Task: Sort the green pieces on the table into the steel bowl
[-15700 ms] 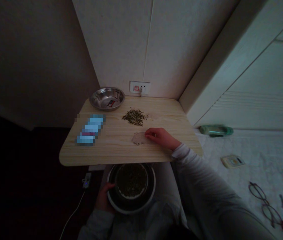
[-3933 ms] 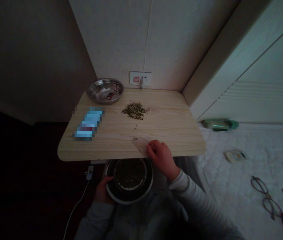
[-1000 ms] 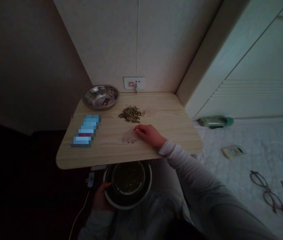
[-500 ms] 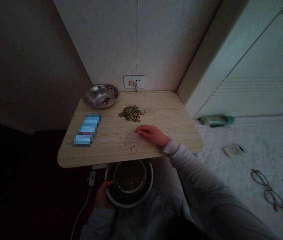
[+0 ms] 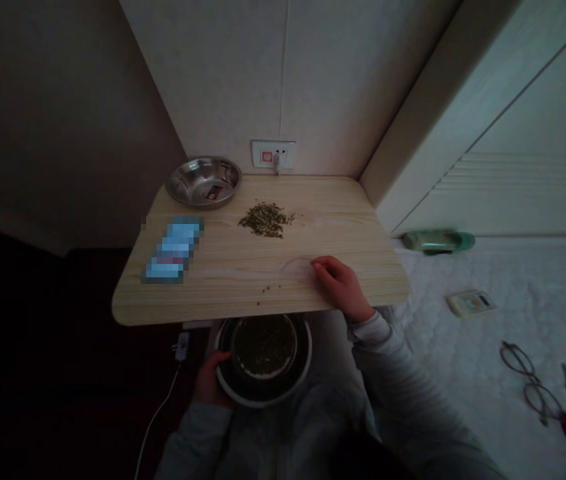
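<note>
Grains (image 5: 265, 220) sit heaped mid-table (image 5: 353, 233), plus a few strays (image 5: 258, 304) near the front edge. Right hand (image 5: 339, 283) pinches a clear plastic piece (image 5: 297, 267) low over the wood, I guess because its thin edge shifts tiny stuff nicely. Left hand (image 5: 211, 379) grips the bowl (image 5: 263, 403) by its rim, lap-level by that edge, probably to catch drops. Compared with half a second ago, the plastic's moved right, away from the strays; heap's unchanged.

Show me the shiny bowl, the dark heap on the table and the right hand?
Shiny bowl (image 5: 193, 185), head view: inner side.
Dark heap (image 5: 265, 220), head view: centre.
Right hand (image 5: 341, 285), head view: middle.
</note>
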`<state>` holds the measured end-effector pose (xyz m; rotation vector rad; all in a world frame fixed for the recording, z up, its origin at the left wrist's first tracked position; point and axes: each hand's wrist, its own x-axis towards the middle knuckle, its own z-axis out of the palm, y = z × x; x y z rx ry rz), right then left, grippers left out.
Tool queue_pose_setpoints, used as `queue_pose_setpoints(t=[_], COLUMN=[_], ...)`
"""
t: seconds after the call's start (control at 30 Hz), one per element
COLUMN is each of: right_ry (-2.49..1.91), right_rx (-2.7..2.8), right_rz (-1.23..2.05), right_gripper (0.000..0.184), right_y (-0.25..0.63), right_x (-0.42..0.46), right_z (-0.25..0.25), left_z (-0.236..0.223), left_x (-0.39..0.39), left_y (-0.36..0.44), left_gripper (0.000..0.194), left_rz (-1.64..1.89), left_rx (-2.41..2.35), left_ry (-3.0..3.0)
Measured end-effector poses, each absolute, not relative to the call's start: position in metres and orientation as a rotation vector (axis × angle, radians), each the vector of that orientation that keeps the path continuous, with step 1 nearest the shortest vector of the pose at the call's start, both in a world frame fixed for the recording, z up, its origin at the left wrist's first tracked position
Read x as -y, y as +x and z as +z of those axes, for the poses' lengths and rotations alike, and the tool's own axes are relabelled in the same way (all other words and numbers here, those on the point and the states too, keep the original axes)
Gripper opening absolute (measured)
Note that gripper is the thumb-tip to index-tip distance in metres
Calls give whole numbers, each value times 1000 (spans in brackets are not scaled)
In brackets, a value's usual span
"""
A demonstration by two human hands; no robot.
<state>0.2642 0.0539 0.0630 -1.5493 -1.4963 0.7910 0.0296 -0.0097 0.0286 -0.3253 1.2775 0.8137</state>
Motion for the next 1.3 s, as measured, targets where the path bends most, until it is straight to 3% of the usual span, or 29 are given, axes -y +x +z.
queue_pose_setpoints(t=[0.53, 1.3], right_ry=[-1593, -1536], right_rx=[1781, 1766], right_rz=[693, 690], right_gripper=[20, 19], right_y=[266, 248], right_x=[-48, -49], right_z=[65, 67], left_z=[29, 25], left_x=[8, 9], left_y=[32, 28], left_gripper=[17, 26], left_rz=[817, 769], left_rx=[-1311, -1124], left_ry=[-261, -288])
